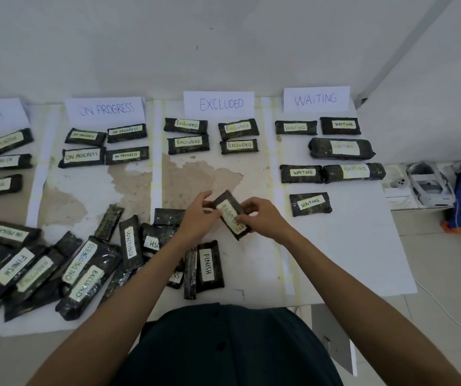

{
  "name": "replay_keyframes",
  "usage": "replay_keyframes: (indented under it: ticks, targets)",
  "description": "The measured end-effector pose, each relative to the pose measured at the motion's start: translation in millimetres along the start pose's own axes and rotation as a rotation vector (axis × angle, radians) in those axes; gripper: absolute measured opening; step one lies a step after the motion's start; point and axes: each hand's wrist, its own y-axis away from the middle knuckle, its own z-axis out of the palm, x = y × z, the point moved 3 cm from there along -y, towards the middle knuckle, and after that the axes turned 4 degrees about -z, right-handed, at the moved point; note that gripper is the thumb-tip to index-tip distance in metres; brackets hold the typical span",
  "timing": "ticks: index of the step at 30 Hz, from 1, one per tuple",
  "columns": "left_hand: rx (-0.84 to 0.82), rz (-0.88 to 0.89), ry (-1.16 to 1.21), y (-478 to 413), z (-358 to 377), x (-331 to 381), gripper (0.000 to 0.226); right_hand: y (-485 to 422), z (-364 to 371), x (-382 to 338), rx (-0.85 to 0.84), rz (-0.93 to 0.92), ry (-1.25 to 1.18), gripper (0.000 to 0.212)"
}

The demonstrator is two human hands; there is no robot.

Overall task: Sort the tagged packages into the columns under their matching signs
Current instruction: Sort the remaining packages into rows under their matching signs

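White paper covered the bench (335,260), its signs standing along the 12 o'clock edge. A heap of black packages (56,268) lay at 8 o'clock. Near centre, at 6 o'clock from the EXCLUDED sign (218,103), the left hand (197,221) and right hand (262,218) held one EXCLUDED-tagged package (230,215), curled fingers (205,197) grasping its ends.
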Motion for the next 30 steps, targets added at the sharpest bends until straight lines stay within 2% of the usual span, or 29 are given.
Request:
replay_keyframes:
  ticks: [2, 4, 6, 11, 14, 18, 22, 26, 30]
  targets:
    - [-0.026, -0.014, -0.043, 3, 0, 1, 0.064, -2, 8, -5, 0.059, 0.117, -0.188, 0.027]
    - [-0.089, 0.081, -0.149, 4, 7, 4, 0.055, -6, 16, -9, 0.074, 0.186, -0.377, 0.032]
    - [-0.068, 0.151, -0.252, 0, 13, 10, 0.049, -10, 21, -14, 0.081, 0.219, -0.517, 0.037]
    - [-0.002, 0.262, -0.391, -28, 18, 30, 0.051, -25, 11, -18, 0.139, 0.225, -0.593, 0.032]
    - [-0.033, 0.368, -0.561, -54, 21, 42, 0.064, -37, -6, -17, 0.217, 0.221, -0.423, 0.040]
    - [-0.018, 0.494, -0.858, -93, 29, 57, 0.068, -53, -38, -15, 0.364, 0.067, 0.087, 0.055]
    - [0.004, 0.551, -1.031, -121, 38, 64, 0.059, -71, -50, -14, 0.304, -0.084, 0.354, 0.053]
    - [-0.040, 0.534, -1.063, -134, 41, 55, 0.061, -84, -46, -6, 0.151, -0.068, 0.531, 0.052]
    - [-0.019, 0.583, -0.994, -129, 33, 46, 0.063, -89, -43, -4, 0.129, -0.060, 0.590, 0.048]
